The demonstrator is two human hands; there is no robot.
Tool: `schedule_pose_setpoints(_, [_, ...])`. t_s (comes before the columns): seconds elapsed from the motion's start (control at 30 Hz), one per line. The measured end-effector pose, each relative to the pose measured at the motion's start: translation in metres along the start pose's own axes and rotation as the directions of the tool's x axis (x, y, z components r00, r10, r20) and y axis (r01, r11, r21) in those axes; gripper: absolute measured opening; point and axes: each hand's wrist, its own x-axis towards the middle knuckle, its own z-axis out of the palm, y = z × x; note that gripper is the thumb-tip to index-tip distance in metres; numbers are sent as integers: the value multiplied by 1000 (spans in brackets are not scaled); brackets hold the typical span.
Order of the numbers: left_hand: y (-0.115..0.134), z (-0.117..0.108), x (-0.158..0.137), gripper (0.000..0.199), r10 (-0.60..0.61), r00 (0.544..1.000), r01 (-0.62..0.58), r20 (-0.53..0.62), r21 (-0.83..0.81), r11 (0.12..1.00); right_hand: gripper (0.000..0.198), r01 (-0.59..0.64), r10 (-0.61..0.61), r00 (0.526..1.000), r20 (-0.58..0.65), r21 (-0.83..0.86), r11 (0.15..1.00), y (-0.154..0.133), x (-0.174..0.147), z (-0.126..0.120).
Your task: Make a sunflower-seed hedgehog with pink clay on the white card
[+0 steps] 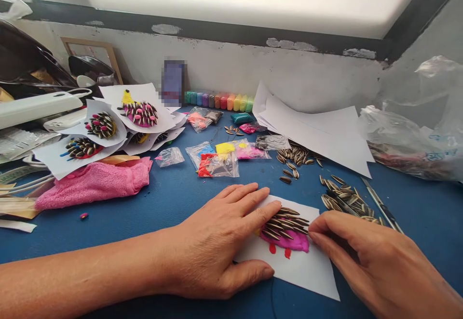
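Note:
My left hand (220, 237) lies with its fingers spread over the left side of a white paper sheet (311, 275), pressing it to the table. On this sheet is a hedgehog shape of magenta modelling clay (298, 242), its back stuck with rows of striped sunflower seeds (284, 222). Two red clay feet (272, 248) sit below the body; its left end is mostly hidden by my fingers. My right hand (369, 246) pinches a sunflower seed, largely covered by the fingertips, at the right edge of the clay body.
Loose sunflower seeds (340, 196) lie beside a slim metal tool (381, 206). Farther back are opened clay packets (219, 162), a row of coloured clay (220, 101) and blank sheets (311, 126). Finished seed hedgehogs (141, 112) and a pink cloth (96, 184) occupy the left.

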Motion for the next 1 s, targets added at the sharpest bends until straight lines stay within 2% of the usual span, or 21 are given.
schedule_pose_setpoints(0.17, [0, 0, -1, 77, 4, 1000, -4, -4, -15, 1000, 27, -13, 13, 1000, 14, -17, 1000, 1, 0, 1])
schedule_pose_setpoints(0.37, [1, 0, -1, 76, -1, 1000, 0, -14, -36, 999, 30, -101, 100, 995, -17, -40, 994, 8, -8, -3])
schedule_pose_setpoints(0.6, [1, -3, 1, 77, 13, 1000, -13, 11, -16, 1000, 31, -223, 193, 973, -130, -282, 933, 32, -6, -21])
schedule_pose_setpoints(0.77, [2, -2, 1, 77, 24, 1000, -24, -10, -25, 999, 42, -197, 167, 978, -127, -284, 938, 45, 3, -13])
schedule_pose_setpoints(1.0, [3, -2, 1, 81, -22, 1000, 22, -10, -32, 999, 41, -163, 134, 985, -107, -351, 922, 48, 1, -1])
